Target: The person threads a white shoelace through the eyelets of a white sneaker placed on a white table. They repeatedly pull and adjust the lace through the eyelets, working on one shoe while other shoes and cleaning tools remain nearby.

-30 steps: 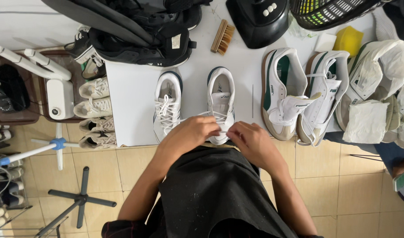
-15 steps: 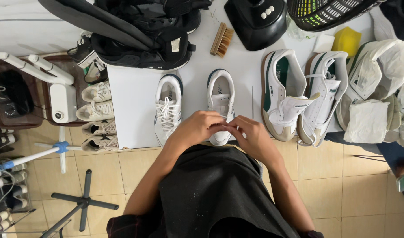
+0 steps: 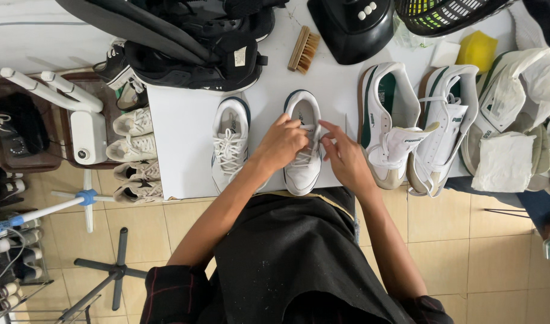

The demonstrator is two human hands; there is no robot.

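Two white sneakers with dark trim stand side by side on a white table (image 3: 179, 132), toes toward me. The left sneaker (image 3: 230, 144) is laced. The right sneaker (image 3: 303, 168) lies under both hands. My left hand (image 3: 282, 144) rests over its laces, fingers pinched on a white lace. My right hand (image 3: 345, 157) is beside it, fingertips pinching the lace near the tongue. A black apron (image 3: 287, 258) covers my lap below.
A pair of white and green sneakers (image 3: 407, 126) lies to the right, more wrapped white shoes (image 3: 515, 138) beyond. A wooden brush (image 3: 303, 49), black device (image 3: 350, 27), yellow sponge (image 3: 477, 51) and black shoes (image 3: 191, 60) sit at the back. Small shoes (image 3: 134, 150) fill a rack on the left.
Both hands have moved up from the toe end of the right sneaker to its laces and tongue.
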